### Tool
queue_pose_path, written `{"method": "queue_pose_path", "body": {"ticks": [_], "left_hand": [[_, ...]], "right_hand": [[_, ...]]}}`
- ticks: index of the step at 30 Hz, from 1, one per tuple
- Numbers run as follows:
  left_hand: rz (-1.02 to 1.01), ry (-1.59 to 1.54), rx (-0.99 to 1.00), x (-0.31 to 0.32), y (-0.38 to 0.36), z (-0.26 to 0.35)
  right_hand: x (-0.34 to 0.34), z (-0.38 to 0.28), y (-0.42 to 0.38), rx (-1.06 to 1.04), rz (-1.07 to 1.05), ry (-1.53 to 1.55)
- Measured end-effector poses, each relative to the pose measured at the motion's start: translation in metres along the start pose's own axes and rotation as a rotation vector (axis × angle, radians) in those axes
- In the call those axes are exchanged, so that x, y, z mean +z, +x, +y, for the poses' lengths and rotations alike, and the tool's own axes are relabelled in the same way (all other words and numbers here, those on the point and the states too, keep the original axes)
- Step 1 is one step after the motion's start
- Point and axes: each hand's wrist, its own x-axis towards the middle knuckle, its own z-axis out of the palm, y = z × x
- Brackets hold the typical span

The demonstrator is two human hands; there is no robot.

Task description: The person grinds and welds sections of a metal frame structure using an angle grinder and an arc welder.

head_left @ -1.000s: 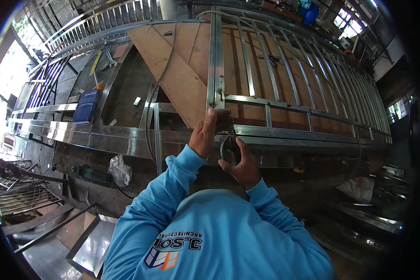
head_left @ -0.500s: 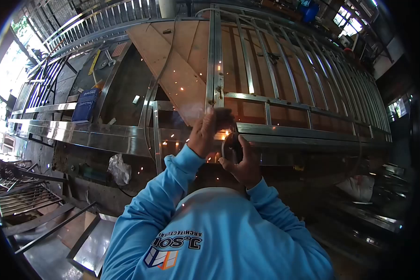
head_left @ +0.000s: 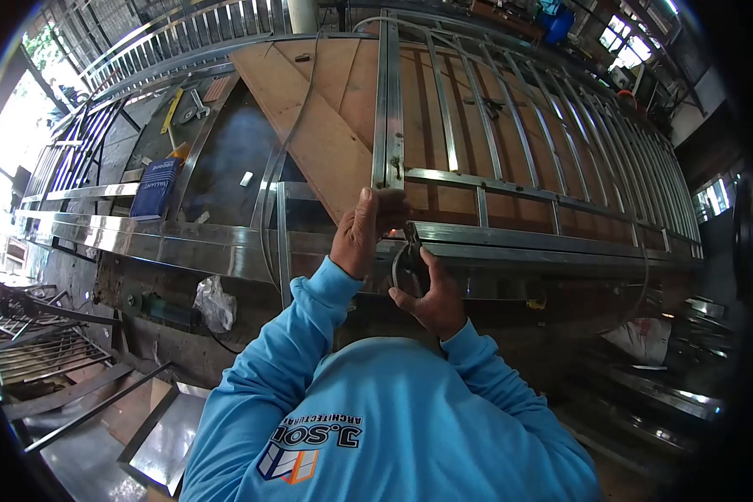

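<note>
My left hand (head_left: 360, 234) is wrapped around the lower end of an upright square metal tube (head_left: 391, 100), thumb on top, where it meets the frame's lower rails. Close beside it, my right hand (head_left: 433, 299) grips a dark welding electrode holder (head_left: 405, 265), shaped like pliers with curved handles. The holder's jaws point up toward the joint below my left fingers, where a small orange glow shows. My fingers hide part of that joint, and I cannot make out a rod in the jaws.
A barred metal frame (head_left: 514, 125) lies over brown boards (head_left: 335, 109). A cable (head_left: 297, 117) crosses them. At left are a blue book (head_left: 153, 191), a yellow ruler (head_left: 172, 109) and a green grinder (head_left: 166, 309) beside a plastic bag (head_left: 215, 304). Metal lengths (head_left: 669, 393) lie at lower right.
The shower of sparks and the bright flare at the joint have died down to a small glow. Both hands remain almost in place, the right one slightly lower and left.
</note>
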Motion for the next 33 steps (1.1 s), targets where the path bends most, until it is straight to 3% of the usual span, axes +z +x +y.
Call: {"method": "queue_pose_path", "body": {"ticks": [5,8,12,14,15,19,33], "left_hand": [[-0.098,0.072,0.002,0.004,-0.002,-0.010],[-0.144,0.127,0.016,0.005,-0.002,-0.019],[-0.126,0.137,0.035,0.012,-0.005,-0.015],[-0.105,0.102,0.015,0.011,-0.003,-0.008],[-0.077,0.088,0.014,0.009,-0.003,-0.006],[-0.020,0.040,0.048,0.001,0.003,-0.001],[-0.015,0.048,-0.031,0.003,-0.003,0.003]], "right_hand": [[-0.001,0.001,0.000,-0.015,-0.021,0.004],[0.006,0.012,0.003,-0.164,0.061,-0.042],[0.003,0.006,0.001,-0.063,0.022,0.085],[0.007,0.003,-0.004,-0.155,0.205,-0.001],[0.008,0.006,-0.007,-0.074,0.152,0.099],[0.001,0.003,-0.006,-0.020,0.050,0.007],[0.000,-0.005,-0.004,0.026,-0.051,0.028]]}}
